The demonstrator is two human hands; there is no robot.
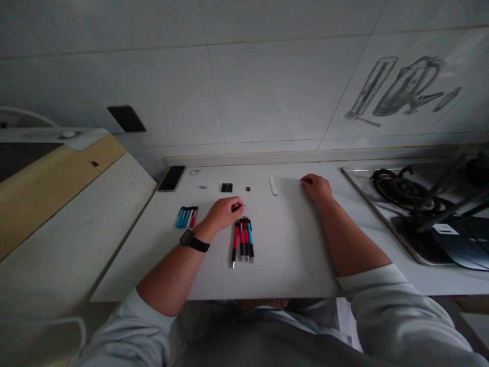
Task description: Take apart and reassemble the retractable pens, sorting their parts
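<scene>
My left hand [224, 212], with a dark watch on its wrist, is closed around a small black pen part [238, 206] with a thin tip pointing right. Just below it lie several pens [242, 239] with red or blue barrels, black grips and silver tips. Far to the right, my right hand [317, 187] rests low over the table with its fingers pinched together. Pale, see-through pieces [296, 182] lie at those fingertips; whether one is gripped is unclear. Between the hands is a bundle of thin white sticks [273, 186].
Beyond my left hand are several black grips [226, 187], a small dark square [248, 189] and tiny silver pieces [204, 187]. Blue and red barrels [186, 217] lie left, below a phone [171, 178] and a ring [195, 172]. A metal-edged stove [397, 224] borders the right.
</scene>
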